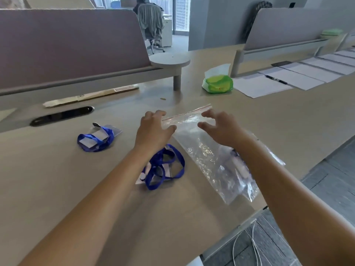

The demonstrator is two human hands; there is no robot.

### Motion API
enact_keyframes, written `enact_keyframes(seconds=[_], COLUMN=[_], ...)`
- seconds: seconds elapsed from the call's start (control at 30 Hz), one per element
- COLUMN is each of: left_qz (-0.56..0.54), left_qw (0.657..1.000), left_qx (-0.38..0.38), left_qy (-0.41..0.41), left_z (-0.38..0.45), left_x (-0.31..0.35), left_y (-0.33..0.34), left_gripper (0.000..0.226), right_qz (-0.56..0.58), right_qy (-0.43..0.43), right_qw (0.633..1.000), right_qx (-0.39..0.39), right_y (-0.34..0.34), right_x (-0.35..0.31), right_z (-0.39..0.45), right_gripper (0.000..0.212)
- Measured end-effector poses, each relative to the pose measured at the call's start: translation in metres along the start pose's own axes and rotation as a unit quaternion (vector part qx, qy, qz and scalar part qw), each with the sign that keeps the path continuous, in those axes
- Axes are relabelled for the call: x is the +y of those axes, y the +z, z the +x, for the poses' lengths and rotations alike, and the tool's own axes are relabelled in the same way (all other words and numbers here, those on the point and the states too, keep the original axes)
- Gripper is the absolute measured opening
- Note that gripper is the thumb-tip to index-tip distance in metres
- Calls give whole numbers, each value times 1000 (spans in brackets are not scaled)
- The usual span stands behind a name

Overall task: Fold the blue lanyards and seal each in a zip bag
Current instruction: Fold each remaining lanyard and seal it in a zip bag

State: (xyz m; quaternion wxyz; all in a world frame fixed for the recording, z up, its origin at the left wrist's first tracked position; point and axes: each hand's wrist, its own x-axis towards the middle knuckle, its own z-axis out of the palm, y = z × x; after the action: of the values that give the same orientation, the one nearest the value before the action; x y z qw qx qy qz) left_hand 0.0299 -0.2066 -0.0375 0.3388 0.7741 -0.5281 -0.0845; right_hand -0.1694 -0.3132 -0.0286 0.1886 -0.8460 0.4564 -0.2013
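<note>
- Nearest, the loose blue fabric lanyard with its clear badge holder [163,167] is lying unfolded on the beige table [57,179], touching the near-left edge of the clear plastic zip bag with the red seal line [203,148]; it could snag if the bag is dragged.
- Something bluish is showing inside the bag's near end; what it is, I cannot tell.
- Beyond it, both hands are hovering at the bag's mouth: the left hand [153,129] at its left corner, the right hand [221,127] above its middle, each grip spread wide and holding nothing.
- The slippery film may slide, leaving the seal half closed.
- Farther left of the bag, a folded blue lanyard bundle [96,139] is waiting unbagged.
</note>
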Motion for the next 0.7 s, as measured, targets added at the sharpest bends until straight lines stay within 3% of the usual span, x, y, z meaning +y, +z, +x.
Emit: enact_keyframes(seconds=[0.27, 0.4, 0.57, 0.7], left_qz=[-3, -31, -6, 63], left_qw=[998, 998, 999, 996], left_qx=[45, 31, -50, -58], left_qy=[-50, -46, -16, 34], left_z=[-48, -80, -110, -120], left_x=[-57, -83, -104, -115], left_y=[-63, -85, -90, -80], left_gripper=[39, 33, 47, 59], right_qz=[25, 27, -4, 7], right_qy=[-94, -122, -136, -138], right_qw=[995, 992, 990, 989], right_qx=[-5, -17, -48, -60], right_y=[28, 55, 85, 104], right_x=[-89, -118, -129, -126], right_z=[-40, -61, -83, -95], right_gripper=[38, 28, 26, 30])
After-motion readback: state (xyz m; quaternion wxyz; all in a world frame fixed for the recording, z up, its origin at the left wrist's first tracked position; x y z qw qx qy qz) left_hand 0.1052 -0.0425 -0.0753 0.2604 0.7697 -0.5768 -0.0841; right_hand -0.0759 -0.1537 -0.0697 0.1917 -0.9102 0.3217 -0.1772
